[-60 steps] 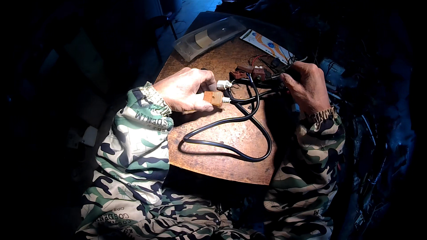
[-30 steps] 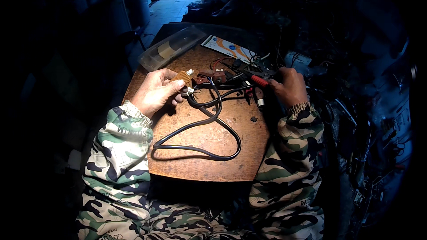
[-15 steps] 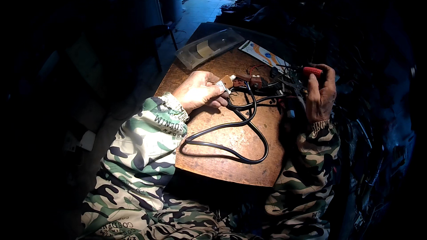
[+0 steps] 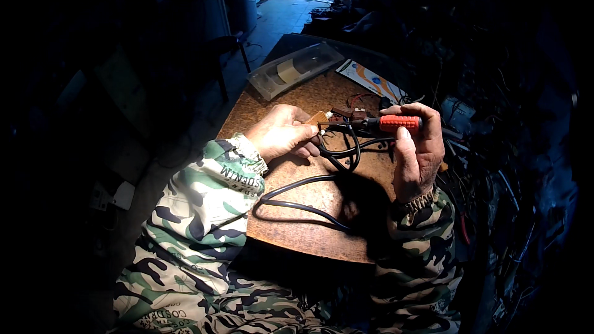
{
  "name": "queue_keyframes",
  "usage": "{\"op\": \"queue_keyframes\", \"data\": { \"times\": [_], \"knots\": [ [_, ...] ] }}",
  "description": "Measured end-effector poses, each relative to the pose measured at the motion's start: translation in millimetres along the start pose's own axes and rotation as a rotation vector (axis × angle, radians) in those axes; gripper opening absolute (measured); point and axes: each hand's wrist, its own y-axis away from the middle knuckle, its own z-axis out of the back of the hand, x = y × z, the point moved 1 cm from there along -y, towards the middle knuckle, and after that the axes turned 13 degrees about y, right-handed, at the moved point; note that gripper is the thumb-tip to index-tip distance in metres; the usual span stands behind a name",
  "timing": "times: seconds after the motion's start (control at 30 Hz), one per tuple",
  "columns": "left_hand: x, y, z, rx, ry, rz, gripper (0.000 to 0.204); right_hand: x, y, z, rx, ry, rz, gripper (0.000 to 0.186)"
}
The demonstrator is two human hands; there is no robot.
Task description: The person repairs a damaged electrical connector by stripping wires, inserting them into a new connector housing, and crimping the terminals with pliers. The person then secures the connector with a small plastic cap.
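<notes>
Brown wood spreads beneath both hands: the tabletop [image 4: 291, 226], with a clear plastic tray [image 4: 314, 60] lying beyond the left hand [image 4: 281, 133]. That hand is closed in a pinch, thumb against curled fingers, with a tan plug between them. The right hand [image 4: 421, 148] is wrapped loosely round the red-handled screwdriver [image 4: 399, 124], thumb beneath its grip. Black cable [image 4: 309, 179] loops on the wood between the forearms; I'd say a snag or tug on it could twist the plug out of that small pinch. The screwdriver worries me more: pushed hard at something so little, it could skid into the left thumb. It points leftward from the right hand at the left fingertips, its long axis nearly level; whether the tip touches, I cannot tell. The plug's long axis slants, its white end pointing away from the left fingertips, forward and right.
</notes>
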Motion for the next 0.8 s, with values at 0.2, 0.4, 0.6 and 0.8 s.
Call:
{"op": "queue_keyframes", "data": {
  "times": [0.2, 0.4, 0.6, 0.8],
  "knots": [
    [5.8, -4.2, -2.4, -0.035, -0.045, -0.044, 0.043, 1.1, 1.4, 1.6, 0.058, 0.038, 0.017, 0.034],
    [3.1, -1.8, -3.9, -0.092, -0.218, -0.082, 0.038, 18.8, 0.2, -2.5, 0.025, 0.500, 0.160, 0.017],
    [12.3, -5.1, -0.2, -0.147, -0.324, -0.138, 0.032, 10.0, 2.9, -9.1, 0.098, 0.406, -0.052, 0.010],
    [12.0, -2.0, 7.7, -0.167, -0.458, -0.159, 0.031, 12.0, -5.0, -4.1, 0.239, 0.384, 0.134, 0.016]
  ]
}}
